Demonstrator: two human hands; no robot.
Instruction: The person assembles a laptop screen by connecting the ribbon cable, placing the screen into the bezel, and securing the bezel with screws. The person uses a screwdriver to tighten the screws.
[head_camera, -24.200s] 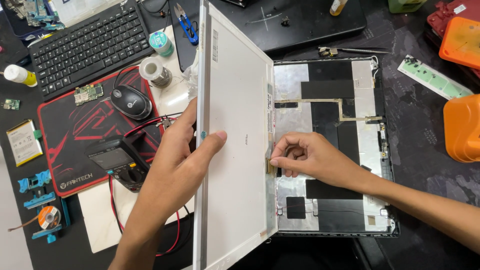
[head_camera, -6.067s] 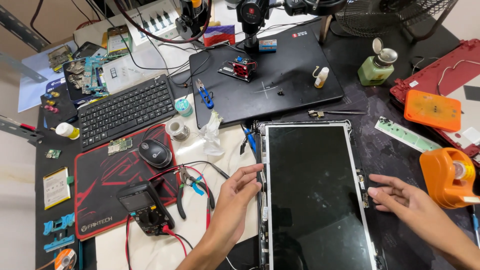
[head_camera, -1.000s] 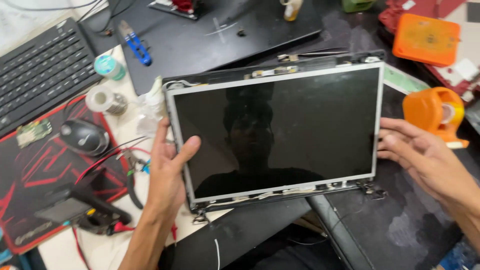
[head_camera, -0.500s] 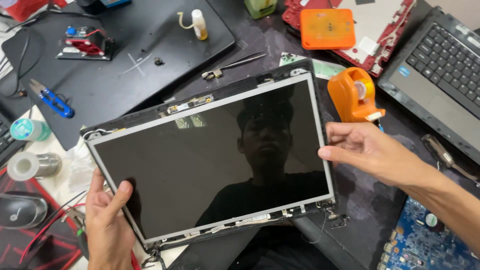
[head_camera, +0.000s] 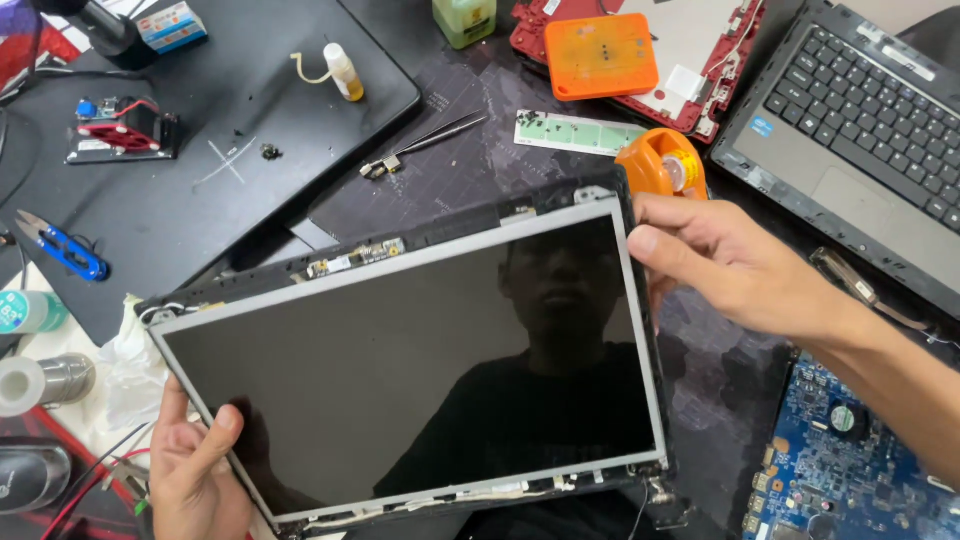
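While both hands grip it, the dark, glossy rectangular laptop screen panel in its black lid frame (head_camera: 420, 380) fills the centre and lower middle of the frame, tilted so its left end sits lower than its right. At the lower left corner, the left hand (head_camera: 195, 475) is clamped on the panel's edge, thumb lying over the grey border and fingers hidden behind. At the upper right corner, the right hand (head_camera: 735, 265) is clamped on the panel's right edge, thumb on the front near the top and the other fingers curled behind the frame. The 2 hands are well apart, with the whole panel between them.

Just behind the right hand, an orange round tape dispenser (head_camera: 662, 165) sits on the dark worktop (head_camera: 470, 170). Right of the frame lies an open black laptop base with keyboard (head_camera: 860, 130), and a blue circuit board (head_camera: 850, 460) shows at the lower right, under the right forearm. An orange square pad (head_camera: 600, 55) rests on a red shell at the top. In the upper left lies a closed black laptop lid (head_camera: 190, 150) with a small yellow-filled bottle (head_camera: 343, 72) on it; blue-handled snips (head_camera: 62, 250) lie at the left edge, near the left hand's side.
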